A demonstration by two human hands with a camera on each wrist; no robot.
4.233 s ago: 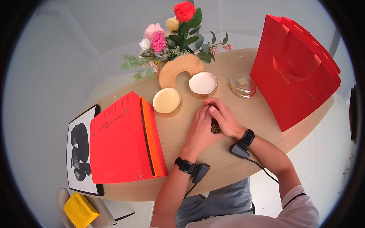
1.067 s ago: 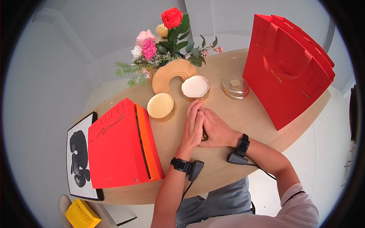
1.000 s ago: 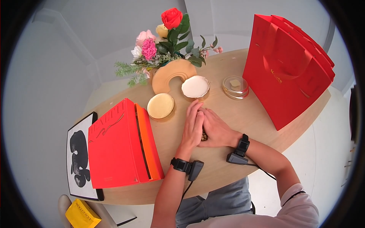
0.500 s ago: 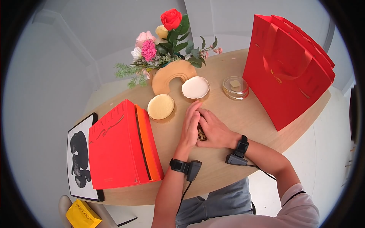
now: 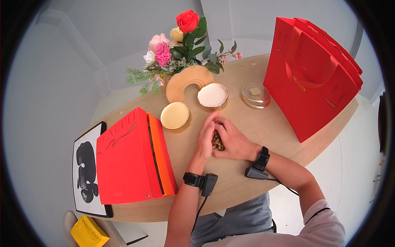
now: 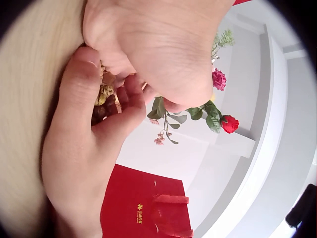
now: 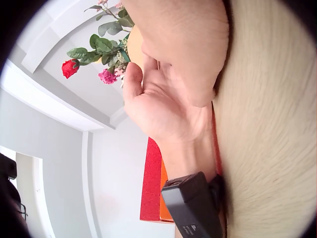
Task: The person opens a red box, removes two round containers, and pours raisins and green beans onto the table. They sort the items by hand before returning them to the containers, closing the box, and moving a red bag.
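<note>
Both hands stand cupped together on the table, walling in a small pile of brown and yellowish pieces [image 5: 217, 142]. My left hand [image 5: 204, 140] lies along the pile's left side with long, fairly straight fingers. On the other side, my right hand [image 5: 236, 142] curls round it, thumb near me and fingers beyond. The fingertips meet at the far end. In the left wrist view the right thumb and bent fingers frame several lumpy pieces [image 6: 104, 91]; their kind is not clear. The left palm [image 7: 161, 111] faces the right hand in the right wrist view, where the pile is hidden.
Just beyond the hands stand a yellow-topped round tin [image 5: 175, 115] and a white-topped one [image 5: 212, 95]. A glass dish [image 5: 255, 96] sits near a red paper bag [image 5: 308, 78]. Left is a red box [image 5: 127, 160]; flowers [image 5: 177, 47] stand behind a tan arch [image 5: 187, 76].
Over four seconds the hands shift from overlapping fingers to standing side by side, fingertips together. In the last second the gap between the thumbs widens and more of the pile shows.
</note>
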